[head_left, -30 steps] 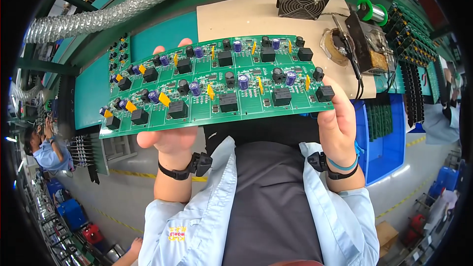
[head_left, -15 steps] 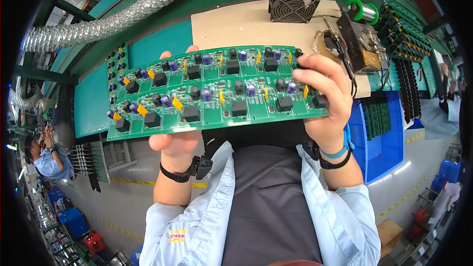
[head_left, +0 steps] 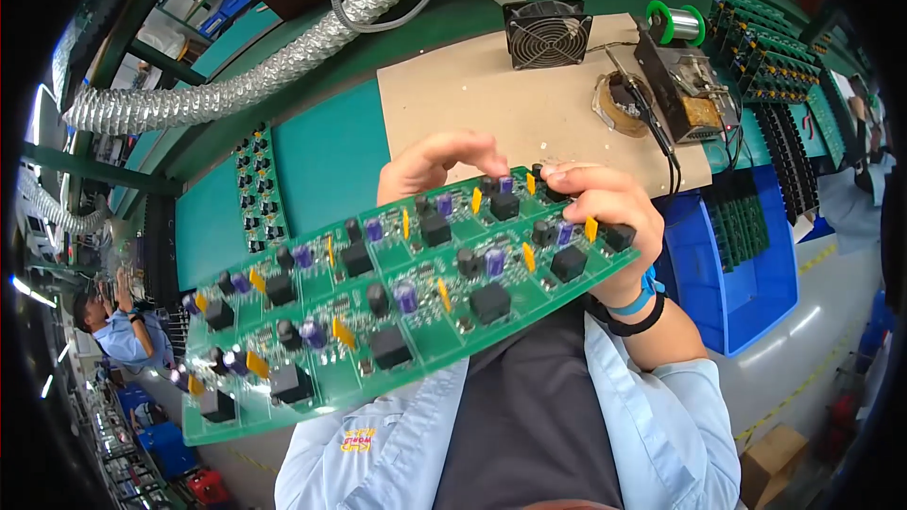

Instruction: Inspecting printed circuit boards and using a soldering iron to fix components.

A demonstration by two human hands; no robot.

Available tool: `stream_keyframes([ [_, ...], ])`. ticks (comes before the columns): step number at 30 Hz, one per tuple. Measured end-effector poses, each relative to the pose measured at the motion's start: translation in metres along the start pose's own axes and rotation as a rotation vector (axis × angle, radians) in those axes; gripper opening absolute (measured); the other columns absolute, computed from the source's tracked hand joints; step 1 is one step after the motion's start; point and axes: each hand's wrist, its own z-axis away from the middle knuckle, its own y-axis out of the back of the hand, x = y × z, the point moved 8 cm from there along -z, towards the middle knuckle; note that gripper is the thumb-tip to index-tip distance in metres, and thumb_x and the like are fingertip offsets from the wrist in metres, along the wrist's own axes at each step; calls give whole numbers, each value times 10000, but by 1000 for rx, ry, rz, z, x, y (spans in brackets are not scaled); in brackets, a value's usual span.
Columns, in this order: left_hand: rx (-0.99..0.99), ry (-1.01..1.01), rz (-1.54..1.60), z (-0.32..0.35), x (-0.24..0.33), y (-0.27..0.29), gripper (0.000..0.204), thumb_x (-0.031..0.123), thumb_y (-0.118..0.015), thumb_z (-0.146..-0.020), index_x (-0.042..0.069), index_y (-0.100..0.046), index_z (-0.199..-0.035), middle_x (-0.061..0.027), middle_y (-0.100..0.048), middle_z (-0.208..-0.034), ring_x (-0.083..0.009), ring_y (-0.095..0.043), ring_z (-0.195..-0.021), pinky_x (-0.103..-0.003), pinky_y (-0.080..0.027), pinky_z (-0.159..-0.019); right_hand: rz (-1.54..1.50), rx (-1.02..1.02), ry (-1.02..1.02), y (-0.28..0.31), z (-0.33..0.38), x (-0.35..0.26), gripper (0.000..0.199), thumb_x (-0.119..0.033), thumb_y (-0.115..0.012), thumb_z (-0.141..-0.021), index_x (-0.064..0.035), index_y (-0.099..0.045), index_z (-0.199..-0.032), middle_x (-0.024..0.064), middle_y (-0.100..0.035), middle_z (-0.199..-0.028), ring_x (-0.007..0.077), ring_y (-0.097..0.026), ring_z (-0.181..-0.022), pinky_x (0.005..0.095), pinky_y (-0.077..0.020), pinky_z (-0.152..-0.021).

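Observation:
A long green circuit board, with two rows of black relays, purple capacitors and yellow parts, is held tilted over my lap, its left end lower and nearer. My right hand grips its right end, thumb and fingers around the edge. Behind the far edge is my left hand, its fingers stretched toward the black and purple parts near the right end. The board hides the rest of that hand, and whether its fingertips touch the parts is unclear. A second populated board lies on the green mat to the left.
Brown paper covers the bench ahead, with a black fan, a soldering iron and a solder spool. Stacked boards stand far right. A blue bin holds boards at right. A silver duct crosses upper left.
The board has swung so its left end is lower and nearer. My left hand has left the underside and moved right along the far edge. My right hand still holds the right end.

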Motion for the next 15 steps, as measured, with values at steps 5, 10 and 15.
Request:
stream_keyframes([
  [5, -111, -74, -199, -3, 17, -10, 499, 150, -713, -857, -40, -506, -1269, -196, -625, -1054, -294, -620, -1015, -416, -509, -902, -55, -52, 28, -3, 5, -1, 213, 13, -759, -727, 1, -614, -883, 195, -672, -1003, 333, -695, -965, 390, -577, -850],
  [10, 12, -18, -190, -2, 20, -22, 455, 78, -700, -854, -11, -514, -1260, -182, -619, -1002, -281, -624, -972, -393, -522, -861, -38, -13, -31, 11, 12, 3, 220, 24, -752, -727, -19, -618, -896, 173, -678, -990, 317, -700, -944, 377, -576, -827],
  [15, 281, 101, -329, 21, 16, -10, 436, 20, -632, -900, 45, -491, -1312, -129, -626, -1016, -221, -627, -887, -342, -528, -827, 11, 22, -138, 7, 18, 17, 156, 1, -738, -770, -48, -644, -885, 146, -695, -949, 276, -703, -839, 334, -556, -740],
])
